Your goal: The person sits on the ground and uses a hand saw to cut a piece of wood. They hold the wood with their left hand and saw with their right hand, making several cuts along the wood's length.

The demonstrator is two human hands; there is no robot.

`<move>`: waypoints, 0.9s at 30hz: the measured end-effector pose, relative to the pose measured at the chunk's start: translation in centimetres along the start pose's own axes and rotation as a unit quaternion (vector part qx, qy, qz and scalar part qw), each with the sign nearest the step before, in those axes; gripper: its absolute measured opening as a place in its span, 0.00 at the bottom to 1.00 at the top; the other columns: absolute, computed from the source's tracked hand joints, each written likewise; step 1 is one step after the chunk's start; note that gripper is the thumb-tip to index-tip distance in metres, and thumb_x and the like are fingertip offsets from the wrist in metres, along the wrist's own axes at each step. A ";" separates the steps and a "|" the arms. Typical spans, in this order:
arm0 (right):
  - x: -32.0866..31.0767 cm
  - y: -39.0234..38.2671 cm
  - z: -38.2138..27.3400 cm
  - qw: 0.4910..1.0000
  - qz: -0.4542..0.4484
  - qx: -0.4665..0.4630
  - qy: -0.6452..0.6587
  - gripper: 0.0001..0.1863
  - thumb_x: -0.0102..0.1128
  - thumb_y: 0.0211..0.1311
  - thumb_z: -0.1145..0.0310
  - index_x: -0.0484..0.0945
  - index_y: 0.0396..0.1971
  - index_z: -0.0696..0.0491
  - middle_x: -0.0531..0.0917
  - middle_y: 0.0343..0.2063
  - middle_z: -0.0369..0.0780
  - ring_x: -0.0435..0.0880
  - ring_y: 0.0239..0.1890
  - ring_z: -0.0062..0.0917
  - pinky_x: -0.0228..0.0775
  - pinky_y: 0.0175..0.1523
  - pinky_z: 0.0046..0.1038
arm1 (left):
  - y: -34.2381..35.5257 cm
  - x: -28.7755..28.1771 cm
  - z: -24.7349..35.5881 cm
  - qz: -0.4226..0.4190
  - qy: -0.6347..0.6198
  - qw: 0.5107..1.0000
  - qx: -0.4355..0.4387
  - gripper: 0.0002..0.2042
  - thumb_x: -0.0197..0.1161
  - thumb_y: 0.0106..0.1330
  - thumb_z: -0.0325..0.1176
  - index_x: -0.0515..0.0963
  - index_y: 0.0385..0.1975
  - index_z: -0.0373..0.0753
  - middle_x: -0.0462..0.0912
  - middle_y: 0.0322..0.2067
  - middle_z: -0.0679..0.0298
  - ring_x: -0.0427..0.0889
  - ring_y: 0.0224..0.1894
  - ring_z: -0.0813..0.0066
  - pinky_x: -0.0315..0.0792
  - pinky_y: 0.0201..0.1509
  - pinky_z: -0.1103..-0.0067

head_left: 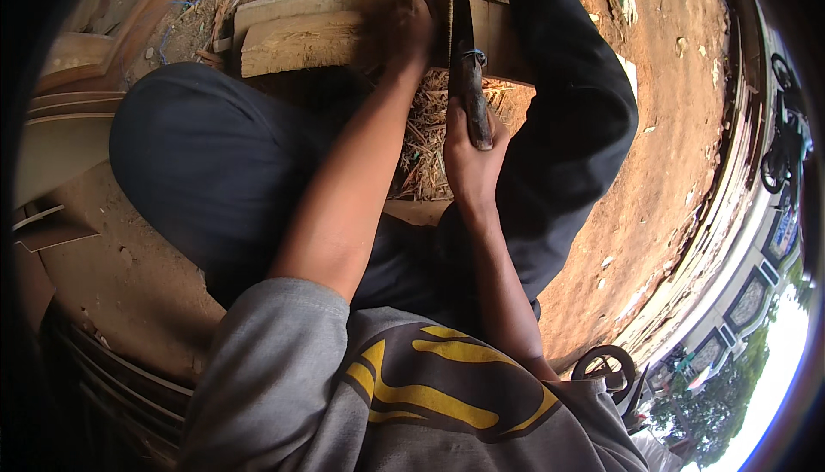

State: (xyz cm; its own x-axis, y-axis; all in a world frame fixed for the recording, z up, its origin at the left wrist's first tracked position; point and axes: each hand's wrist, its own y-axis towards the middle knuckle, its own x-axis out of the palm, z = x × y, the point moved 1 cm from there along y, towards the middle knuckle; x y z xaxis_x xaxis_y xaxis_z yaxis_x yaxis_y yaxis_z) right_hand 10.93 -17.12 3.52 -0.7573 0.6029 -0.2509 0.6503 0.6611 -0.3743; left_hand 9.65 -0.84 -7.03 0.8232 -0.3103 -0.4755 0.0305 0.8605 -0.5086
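Note:
My right hand (pixel 474 141) is closed round the straight dark handle of a machete-like tool (pixel 472 94). Its long dark blade points away from me, over a pale wooden board (pixel 301 42). Just left of the blade runs a thin, pale, finely notched line; what it belongs to is unclear. My left hand (pixel 412 25) rests on the board, left of the blade. Its fingers look curled in, but shadow and blur hide what is in them. The board lies crosswise between my bent legs, and its left end looks rough and split.
Wood shavings (pixel 425 141) litter the ground under and beyond the board. My dark-trousered knees (pixel 198 146) flank the work on both sides. Wooden panels and frames (pixel 69 103) lean at the left. Bare earth (pixel 662 154), stacked planks (pixel 730 171) and parked motorbikes (pixel 778 163) lie off to the right.

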 end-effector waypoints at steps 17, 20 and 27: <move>-2.1 -6.2 1.0 0.999 0.008 0.008 -0.052 0.10 0.52 0.62 0.70 0.72 0.24 0.60 0.69 0.17 0.29 0.64 0.22 0.09 0.57 0.26 0.17 | 2.6 3.4 -2.5 0.155 0.073 0.942 0.288 0.18 0.47 0.66 0.39 0.65 0.53 0.39 0.76 0.39 0.39 0.77 0.41 0.41 0.72 0.43 0.58; -1.1 -2.6 0.6 0.999 0.013 0.040 0.019 0.11 0.53 0.61 0.70 0.69 0.20 0.58 0.67 0.15 0.28 0.62 0.20 0.09 0.54 0.24 0.19 | 2.0 2.9 -2.1 0.093 0.091 0.968 0.213 0.20 0.44 0.68 0.42 0.66 0.52 0.33 0.77 0.35 0.37 0.76 0.43 0.44 0.70 0.50 0.62; -2.1 -5.5 0.7 0.998 -0.004 0.007 -0.056 0.08 0.52 0.61 0.72 0.73 0.24 0.60 0.68 0.16 0.29 0.64 0.21 0.09 0.57 0.25 0.17 | 2.9 3.3 -2.8 0.121 0.054 0.958 0.252 0.28 0.35 0.69 0.52 0.66 0.55 0.34 0.70 0.50 0.37 0.70 0.52 0.40 0.66 0.56 0.60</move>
State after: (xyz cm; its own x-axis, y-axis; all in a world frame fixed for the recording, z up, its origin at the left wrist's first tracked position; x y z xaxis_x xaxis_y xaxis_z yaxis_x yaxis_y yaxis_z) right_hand 8.87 -22.34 5.53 -0.7654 0.5426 -0.3462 0.6433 0.6597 -0.3885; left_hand 10.87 -0.51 -12.02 0.7785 -0.0925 -0.6208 0.1380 0.9901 0.0255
